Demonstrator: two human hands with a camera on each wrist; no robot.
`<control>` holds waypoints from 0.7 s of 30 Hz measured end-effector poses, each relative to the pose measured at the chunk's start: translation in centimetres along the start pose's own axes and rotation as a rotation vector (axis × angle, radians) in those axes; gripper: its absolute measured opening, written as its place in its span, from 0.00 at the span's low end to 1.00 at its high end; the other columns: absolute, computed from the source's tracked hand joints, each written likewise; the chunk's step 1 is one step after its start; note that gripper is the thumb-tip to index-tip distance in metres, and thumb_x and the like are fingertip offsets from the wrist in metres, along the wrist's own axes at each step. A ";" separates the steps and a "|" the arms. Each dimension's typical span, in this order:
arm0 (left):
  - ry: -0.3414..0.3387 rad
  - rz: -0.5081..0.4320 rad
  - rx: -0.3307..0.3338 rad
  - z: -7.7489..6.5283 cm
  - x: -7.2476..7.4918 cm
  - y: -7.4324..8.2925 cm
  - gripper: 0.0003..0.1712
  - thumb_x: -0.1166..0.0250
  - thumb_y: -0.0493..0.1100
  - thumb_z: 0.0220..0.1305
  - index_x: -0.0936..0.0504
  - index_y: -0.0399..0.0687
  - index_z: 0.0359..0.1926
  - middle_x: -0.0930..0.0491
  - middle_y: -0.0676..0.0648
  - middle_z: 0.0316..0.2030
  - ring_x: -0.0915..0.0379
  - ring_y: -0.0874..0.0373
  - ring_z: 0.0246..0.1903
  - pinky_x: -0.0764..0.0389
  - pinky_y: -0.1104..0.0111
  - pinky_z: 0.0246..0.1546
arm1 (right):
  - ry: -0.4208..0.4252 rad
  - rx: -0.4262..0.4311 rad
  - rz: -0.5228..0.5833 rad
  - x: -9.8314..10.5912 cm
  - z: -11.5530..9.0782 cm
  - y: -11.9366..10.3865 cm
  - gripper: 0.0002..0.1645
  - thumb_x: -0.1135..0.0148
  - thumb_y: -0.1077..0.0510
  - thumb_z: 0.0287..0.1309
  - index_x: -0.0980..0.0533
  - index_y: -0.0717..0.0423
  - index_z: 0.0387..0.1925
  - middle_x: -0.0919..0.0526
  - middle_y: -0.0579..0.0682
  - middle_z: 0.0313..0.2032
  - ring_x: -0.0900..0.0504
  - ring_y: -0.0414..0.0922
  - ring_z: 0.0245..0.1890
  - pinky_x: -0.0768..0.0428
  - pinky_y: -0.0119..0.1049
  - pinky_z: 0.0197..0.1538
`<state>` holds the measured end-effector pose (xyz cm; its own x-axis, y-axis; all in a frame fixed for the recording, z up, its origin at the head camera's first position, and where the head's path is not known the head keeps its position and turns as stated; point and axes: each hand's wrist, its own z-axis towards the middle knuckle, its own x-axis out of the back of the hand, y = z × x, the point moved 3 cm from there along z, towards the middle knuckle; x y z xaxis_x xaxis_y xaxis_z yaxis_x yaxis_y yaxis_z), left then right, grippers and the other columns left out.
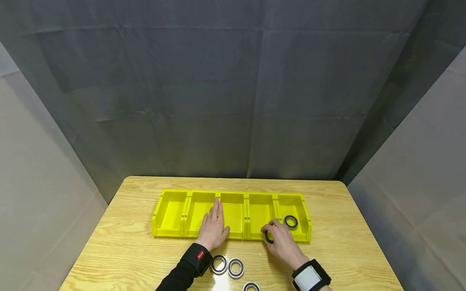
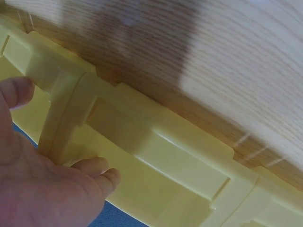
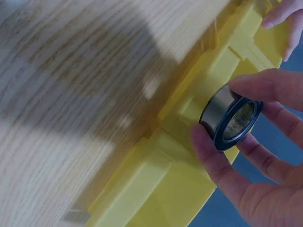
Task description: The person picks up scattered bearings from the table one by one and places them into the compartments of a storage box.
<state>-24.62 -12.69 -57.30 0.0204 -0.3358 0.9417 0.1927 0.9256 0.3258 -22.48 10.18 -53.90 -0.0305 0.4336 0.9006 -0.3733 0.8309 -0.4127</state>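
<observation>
My right hand (image 1: 285,244) pinches a metal ball bearing (image 3: 220,113) with dark seals between thumb and fingers. It holds the bearing tilted at the front of the fourth compartment from the left in a yellow row of bins (image 1: 167,233). In the rightmost compartment lies another bearing (image 1: 291,228). My left hand (image 1: 212,233) has its fingers extended over the second and third compartments and grips nothing. The left wrist view shows its fingers (image 2: 102,177) over the bins' front; whether they touch the bins I cannot tell.
On the wooden table (image 1: 123,250), in front of the bins, lie two bearings side by side, a left one (image 1: 213,264) and a right one (image 1: 242,268). A third bearing (image 1: 251,283) is cut off by the bottom edge. Grey cloth (image 1: 200,101) hangs behind the table.
</observation>
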 end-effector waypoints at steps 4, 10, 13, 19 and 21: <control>0.012 -0.008 -0.010 0.0 0.0 0.0 0.50 0.33 0.48 0.65 0.49 0.29 0.76 0.54 0.32 0.79 0.37 0.35 0.70 0.33 0.42 0.70 | 0.002 0.010 0.000 0.0 0.1 -0.4 0.20 0.22 0.70 0.39 0.15 0.54 0.37 0.18 0.55 0.41 0.19 0.51 0.42 0.20 0.56 0.54; 0.009 -0.001 -0.013 -0.1 -0.1 -0.1 0.50 0.33 0.48 0.66 0.50 0.29 0.77 0.54 0.32 0.79 0.37 0.35 0.71 0.34 0.41 0.70 | -0.012 0.054 0.021 -0.8 -0.4 -1.2 0.19 0.22 0.71 0.39 0.15 0.56 0.37 0.19 0.54 0.40 0.20 0.49 0.40 0.21 0.53 0.51; -0.016 -0.007 0.005 0.0 0.0 0.0 0.50 0.34 0.48 0.67 0.50 0.30 0.77 0.55 0.33 0.79 0.39 0.35 0.72 0.36 0.42 0.71 | -0.016 0.086 0.011 -1.4 -0.7 -1.5 0.18 0.23 0.70 0.40 0.15 0.56 0.36 0.19 0.51 0.38 0.22 0.47 0.37 0.24 0.48 0.46; -0.006 -0.017 0.004 0.0 0.1 0.0 0.50 0.34 0.48 0.66 0.49 0.30 0.77 0.54 0.32 0.79 0.38 0.35 0.72 0.35 0.42 0.71 | -0.040 0.098 0.004 -2.3 -1.0 -1.8 0.17 0.24 0.69 0.42 0.15 0.55 0.37 0.20 0.49 0.37 0.23 0.46 0.37 0.26 0.44 0.44; -0.006 -0.013 0.001 0.0 0.1 0.1 0.49 0.34 0.48 0.67 0.49 0.30 0.77 0.54 0.32 0.79 0.38 0.35 0.71 0.35 0.42 0.71 | -0.037 0.102 0.003 -2.5 -1.1 -1.9 0.17 0.24 0.69 0.42 0.15 0.55 0.37 0.20 0.49 0.37 0.24 0.46 0.37 0.26 0.43 0.43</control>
<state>-24.63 -12.64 -57.18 0.0122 -0.3466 0.9379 0.1915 0.9215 0.3380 -20.69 7.89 -55.46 -0.0657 0.4215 0.9044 -0.4653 0.7889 -0.4015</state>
